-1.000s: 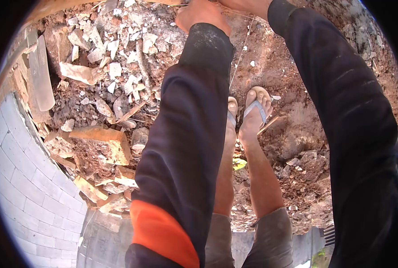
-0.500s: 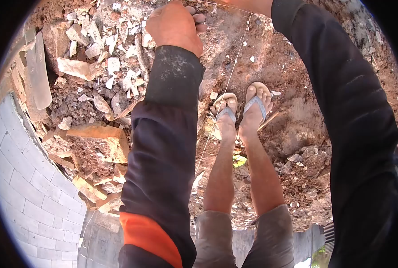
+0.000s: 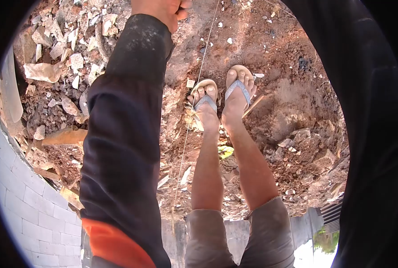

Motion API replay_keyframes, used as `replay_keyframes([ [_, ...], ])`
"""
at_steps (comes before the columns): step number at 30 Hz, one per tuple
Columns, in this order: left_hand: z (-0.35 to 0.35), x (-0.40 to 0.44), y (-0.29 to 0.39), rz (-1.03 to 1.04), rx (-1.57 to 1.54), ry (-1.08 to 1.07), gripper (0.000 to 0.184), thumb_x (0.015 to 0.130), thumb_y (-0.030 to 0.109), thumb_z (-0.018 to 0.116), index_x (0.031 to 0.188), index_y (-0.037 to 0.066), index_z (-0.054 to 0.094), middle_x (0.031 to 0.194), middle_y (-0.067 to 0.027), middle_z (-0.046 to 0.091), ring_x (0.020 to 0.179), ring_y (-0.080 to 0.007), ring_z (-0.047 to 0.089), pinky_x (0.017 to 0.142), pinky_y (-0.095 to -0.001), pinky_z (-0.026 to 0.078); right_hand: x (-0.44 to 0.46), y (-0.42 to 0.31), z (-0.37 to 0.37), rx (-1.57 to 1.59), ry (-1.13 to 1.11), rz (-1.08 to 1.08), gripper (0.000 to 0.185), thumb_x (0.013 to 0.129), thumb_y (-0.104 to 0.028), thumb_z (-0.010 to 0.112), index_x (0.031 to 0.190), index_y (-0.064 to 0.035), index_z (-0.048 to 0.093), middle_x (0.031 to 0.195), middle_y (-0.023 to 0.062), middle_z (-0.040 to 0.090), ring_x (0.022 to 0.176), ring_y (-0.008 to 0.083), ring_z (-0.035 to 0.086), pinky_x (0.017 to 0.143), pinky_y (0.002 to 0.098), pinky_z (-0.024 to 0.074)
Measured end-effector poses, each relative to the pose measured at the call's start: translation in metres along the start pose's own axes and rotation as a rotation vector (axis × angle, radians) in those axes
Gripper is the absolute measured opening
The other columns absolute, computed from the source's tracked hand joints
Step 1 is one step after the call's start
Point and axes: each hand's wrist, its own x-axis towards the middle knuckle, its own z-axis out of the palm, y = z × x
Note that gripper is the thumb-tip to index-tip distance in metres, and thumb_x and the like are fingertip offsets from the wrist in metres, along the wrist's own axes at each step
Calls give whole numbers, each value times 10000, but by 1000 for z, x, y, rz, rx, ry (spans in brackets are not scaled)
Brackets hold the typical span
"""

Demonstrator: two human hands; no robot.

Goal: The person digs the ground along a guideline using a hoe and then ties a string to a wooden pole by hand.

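Observation:
My left hand (image 3: 161, 10) is at the top edge, its fingers curled closed and partly cut off. Whatever those fingers hold, if anything, is hidden. A thin white string (image 3: 193, 98) runs from the top edge down past my left foot, to the right of the left hand and apart from its visible part. Another short stretch of string (image 3: 279, 7) slants at the upper right, towards my dark right sleeve (image 3: 364, 89). My right hand lies outside the picture.
My feet in flip-flops (image 3: 238, 87) stand on reddish, uneven soil (image 3: 293, 98). Broken tile and brick rubble (image 3: 76, 60) covers the left side, beside a grey block wall (image 3: 33, 201). A loose stick (image 3: 253, 106) lies by my right foot.
The view has shifted, and the ground and feet sit further left. My left hand has moved left and up towards the edge. My right hand has gone out of view.

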Motion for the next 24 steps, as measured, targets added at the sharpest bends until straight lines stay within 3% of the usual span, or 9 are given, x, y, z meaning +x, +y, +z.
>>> replay_keyframes([
  [5, -7, -15, -2, 192, 64, 110, 92, 927, 157, 568, 918, 69, 591, 715, -80, 578, 534, -192, 532, 414, -343, 374, 4, -12, -4, 45, 1, 157, 551, 1087, -374, 347, 1472, 14, 423, 1510, 247, 420, 1437, 390, 321, 1234, 475, 136],
  [7, -35, -7, -3, 190, -8, -21, 242, 994, 184, 593, 1135, -13, 584, 859, -87, 644, 571, -144, 579, 497, -286, 466, 6, -12, -5, 31, 79, 50, 560, 1086, -398, 349, 1467, 5, 429, 1474, 241, 465, 1411, 385, 345, 1236, 479, 104],
  [8, -39, -7, -1, 208, 1, -20, 242, 994, 184, 593, 1135, -13, 584, 859, -87, 644, 571, -144, 579, 497, -286, 466, 27, -15, -5, 35, 70, -41, 498, 1063, -364, 383, 1391, 0, 474, 1346, 227, 500, 1295, 373, 405, 1154, 476, 180],
  [11, -45, -31, 15, 114, 12, 140, 214, 973, 188, 617, 1064, -6, 607, 809, -88, 641, 540, -125, 567, 450, -269, 429, 220, -168, -79, -25, -308, -322, 323, 995, -261, 487, 1163, -14, 609, 960, 186, 605, 948, 337, 585, 906, 467, 406],
  [13, -50, -31, 22, 117, 26, 160, 223, 964, 172, 607, 1058, -31, 599, 779, -98, 638, 514, -130, 563, 419, -267, 423, 289, -232, -116, -73, -475, -420, 230, 950, -193, 557, 1012, -23, 699, 703, 158, 675, 717, 312, 704, 742, 462, 557],
  [16, -59, -22, 27, 112, 32, 190, 222, 948, 155, 606, 1031, -51, 600, 739, -100, 632, 486, -132, 547, 384, -266, 407, 247, -230, -143, 83, -120, -565, 228, 908, -169, 589, 1065, -27, 674, 737, 164, 703, 748, 365, 714, 703, 474, 547],
  [20, -70, -15, 45, 122, 86, 195, 199, 934, 167, 625, 986, -26, 620, 721, -87, 638, 481, -133, 551, 381, -270, 396, 217, -242, -151, 16, -161, -661, 221, 873, -148, 607, 1053, -27, 650, 762, 176, 709, 771, 381, 711, 693, 492, 537],
  [24, -77, -2, 58, 141, 357, 113, 187, 910, 178, 657, 923, -8, 675, 756, -82, 676, 504, -133, 576, 386, -286, 392, 196, -269, -152, 244, -197, -601, 190, 838, -121, 616, 998, -19, 624, 758, 199, 703, 773, 385, 710, 721, 509, 528],
])
